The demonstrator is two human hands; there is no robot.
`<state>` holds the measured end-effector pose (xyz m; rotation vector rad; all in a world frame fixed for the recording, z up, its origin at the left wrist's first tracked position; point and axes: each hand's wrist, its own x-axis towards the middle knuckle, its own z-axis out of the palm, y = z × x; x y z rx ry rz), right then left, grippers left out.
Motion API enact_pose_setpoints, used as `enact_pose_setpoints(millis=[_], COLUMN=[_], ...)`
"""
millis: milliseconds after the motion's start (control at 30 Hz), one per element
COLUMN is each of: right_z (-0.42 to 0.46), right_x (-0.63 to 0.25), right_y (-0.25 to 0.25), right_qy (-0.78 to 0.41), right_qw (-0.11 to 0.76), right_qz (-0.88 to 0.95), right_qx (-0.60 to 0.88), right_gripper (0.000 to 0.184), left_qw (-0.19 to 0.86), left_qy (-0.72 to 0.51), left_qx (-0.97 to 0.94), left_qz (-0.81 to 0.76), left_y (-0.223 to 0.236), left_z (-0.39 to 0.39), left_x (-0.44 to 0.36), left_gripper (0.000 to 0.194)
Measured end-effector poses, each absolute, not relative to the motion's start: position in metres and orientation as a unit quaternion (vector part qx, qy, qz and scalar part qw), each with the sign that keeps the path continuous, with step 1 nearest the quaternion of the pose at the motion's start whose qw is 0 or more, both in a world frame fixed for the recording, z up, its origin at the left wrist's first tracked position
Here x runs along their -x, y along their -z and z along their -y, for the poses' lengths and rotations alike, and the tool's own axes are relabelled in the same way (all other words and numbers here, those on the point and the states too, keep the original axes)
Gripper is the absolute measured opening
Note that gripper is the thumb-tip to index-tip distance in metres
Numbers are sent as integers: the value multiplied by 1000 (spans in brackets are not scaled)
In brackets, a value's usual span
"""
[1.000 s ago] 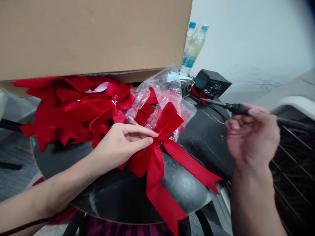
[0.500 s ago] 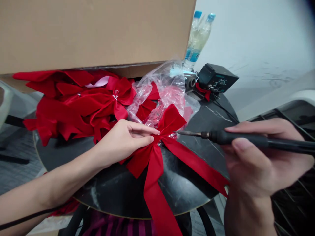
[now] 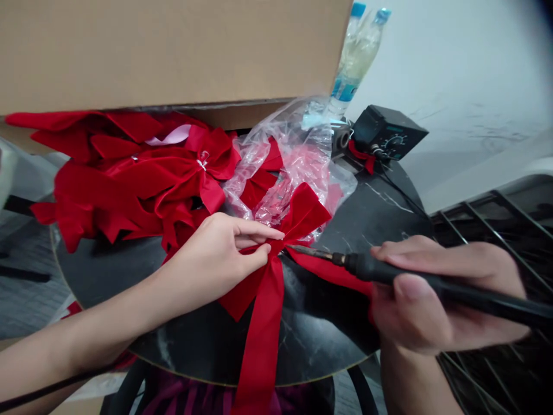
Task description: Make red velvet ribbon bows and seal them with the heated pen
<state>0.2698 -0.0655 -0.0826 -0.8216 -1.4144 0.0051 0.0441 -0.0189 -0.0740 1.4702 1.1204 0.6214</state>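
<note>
Between thumb and fingers, my left hand [image 3: 233,248] pinches a red velvet bow [image 3: 306,213] at its middle. One long ribbon tail hangs toward me over the table edge; the other runs right, partly behind my right hand [image 3: 440,294]. That hand is closed around the black handle of a soldering iron [image 3: 367,268]. The iron's metal tip lies at the bow's centre, just right of my left fingertips. Whether the tip touches the fabric or only sits very close I cannot tell.
Red bows [image 3: 129,184] are heaped at the left on the round black table [image 3: 181,340]. Behind are a crumpled clear plastic bag [image 3: 298,173], a large cardboard box [image 3: 173,52], bottles [image 3: 356,63] and a black soldering station [image 3: 391,135]. A dark rack [image 3: 492,219] stands at right.
My right hand has moved left and slightly down, bringing the iron's tip from the bow's right side to its centre. My left hand keeps its pinch. The front ribbon tail hangs straighter.
</note>
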Motion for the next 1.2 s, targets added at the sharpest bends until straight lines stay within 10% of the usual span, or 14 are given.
enact_pose_setpoints(millis=[1200], right_z=[67], right_x=[-255], right_y=[84], right_qy=[-21], right_qw=[624], right_qz=[705], right_qx=[336], right_gripper=[25], left_qw=[461], left_qy=[-254], left_qx=[-714], left_qz=[-461], left_y=[73], left_z=[25], left_x=[-44], left_gripper=[28])
